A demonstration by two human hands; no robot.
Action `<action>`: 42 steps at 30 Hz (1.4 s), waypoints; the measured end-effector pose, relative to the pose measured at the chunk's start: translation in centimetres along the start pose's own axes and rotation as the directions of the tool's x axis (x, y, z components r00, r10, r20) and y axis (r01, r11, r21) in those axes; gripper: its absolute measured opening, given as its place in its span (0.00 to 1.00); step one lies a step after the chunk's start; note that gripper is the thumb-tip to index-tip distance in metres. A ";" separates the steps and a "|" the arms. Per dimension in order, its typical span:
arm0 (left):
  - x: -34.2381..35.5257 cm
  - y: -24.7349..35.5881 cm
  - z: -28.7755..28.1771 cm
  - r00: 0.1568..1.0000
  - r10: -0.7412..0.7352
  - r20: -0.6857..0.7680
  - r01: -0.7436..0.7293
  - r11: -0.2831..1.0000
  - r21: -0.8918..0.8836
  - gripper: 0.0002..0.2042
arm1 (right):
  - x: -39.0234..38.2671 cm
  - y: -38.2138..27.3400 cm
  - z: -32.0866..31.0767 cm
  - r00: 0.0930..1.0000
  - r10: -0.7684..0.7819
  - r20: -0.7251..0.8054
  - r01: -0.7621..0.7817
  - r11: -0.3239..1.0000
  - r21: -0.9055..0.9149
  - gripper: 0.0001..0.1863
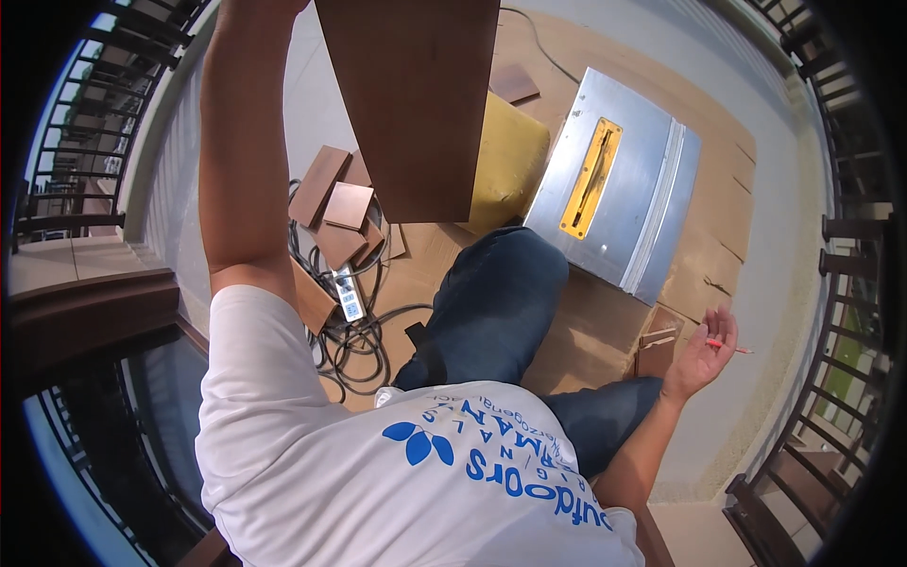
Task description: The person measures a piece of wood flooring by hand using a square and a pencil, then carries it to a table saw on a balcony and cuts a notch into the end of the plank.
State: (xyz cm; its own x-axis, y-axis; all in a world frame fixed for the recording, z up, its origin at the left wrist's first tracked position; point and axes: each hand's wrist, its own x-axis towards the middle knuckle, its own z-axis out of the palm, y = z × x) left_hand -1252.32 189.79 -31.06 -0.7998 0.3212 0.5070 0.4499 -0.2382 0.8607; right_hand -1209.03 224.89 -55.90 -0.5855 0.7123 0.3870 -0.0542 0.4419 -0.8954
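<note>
The right hand (700,361), palm up with fingers half curled, holds a red pencil (715,344), its ends hard to make out. The board (406,104) is well apart, up and left of it, past the saw (638,189). The left hand and board's far end are cut off above; that hand's grip I cannot tell.

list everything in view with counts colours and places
Large board: one, brown, top centre
Table saw: one, silver-topped, right of centre
Casing: one, yellow, beside silver top
Small boards: several, brown, mostly left
Power strip: one, white-blue, left
Cables: several, black, mostly left
Cardboard: count unclear, tan, floor
Railings: several, dark, both sides
Pencil-like stick: one, red, right
Trousers: one pair, dark-blue, centre
Shirt: one, white, bottom
Left arm: one, bare, upper left
Right hand: one, bare, right
</note>
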 end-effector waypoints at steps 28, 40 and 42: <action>-11.7 -28.8 13.0 0.715 -0.691 0.110 0.430 0.310 -0.848 0.07 | 18.2 8.1 3.5 0.803 0.594 0.057 -0.509 0.632 0.585 0.15; -11.7 -41.2 13.9 0.507 -0.861 -0.040 0.477 0.319 -0.819 0.05 | 19.3 19.7 11.3 0.699 0.711 -0.080 -0.604 0.646 0.466 0.21; -11.8 -40.9 15.1 0.479 -0.874 -0.080 0.483 0.338 -0.807 0.05 | 19.5 19.9 10.5 0.749 0.657 -0.085 -0.610 0.734 0.300 0.22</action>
State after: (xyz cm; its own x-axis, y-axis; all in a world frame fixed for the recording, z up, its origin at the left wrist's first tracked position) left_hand -1255.31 209.61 -71.55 -0.8081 0.2892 -0.5132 -0.5551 -0.6653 0.4992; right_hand -1230.04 241.90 -68.50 -0.4053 0.8702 -0.2800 0.0748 -0.2737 -0.9589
